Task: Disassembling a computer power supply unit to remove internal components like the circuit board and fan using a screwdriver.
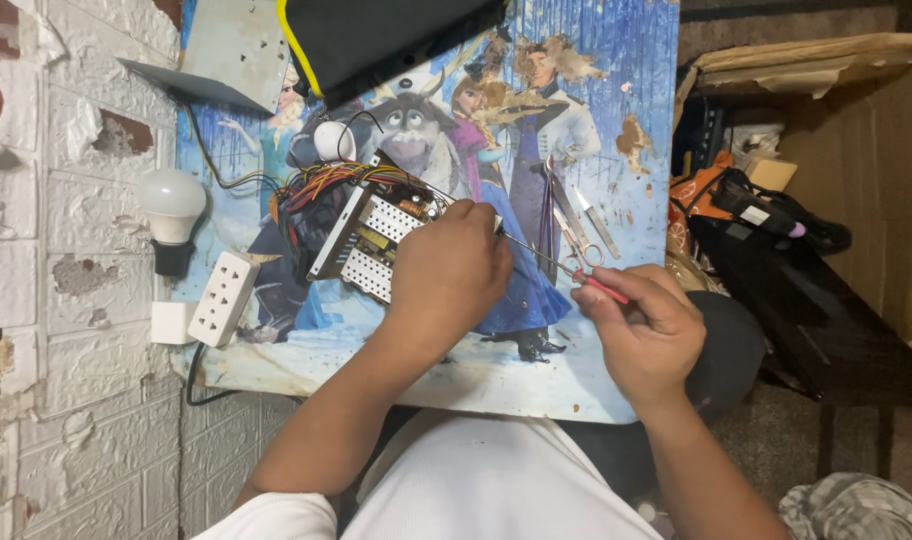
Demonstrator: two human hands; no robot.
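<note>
My left hand [446,270] rests on the near end of an opened metal power supply box [366,240] with a perforated casing and a bundle of coloured wires [316,185]. My right hand [644,325] grips a red-handled screwdriver [561,265]; its thin shaft runs left toward the box, just past my left fingers. The box lies on a worn blue cartoon-printed mat [576,120].
Scissors and tweezers [581,225] lie on the mat. A white bulb [172,205] and a white power strip [223,298] sit at the left by a brick-pattern wall. A black bag [376,35] is at the top, a cardboard box [846,90] with tools on the right.
</note>
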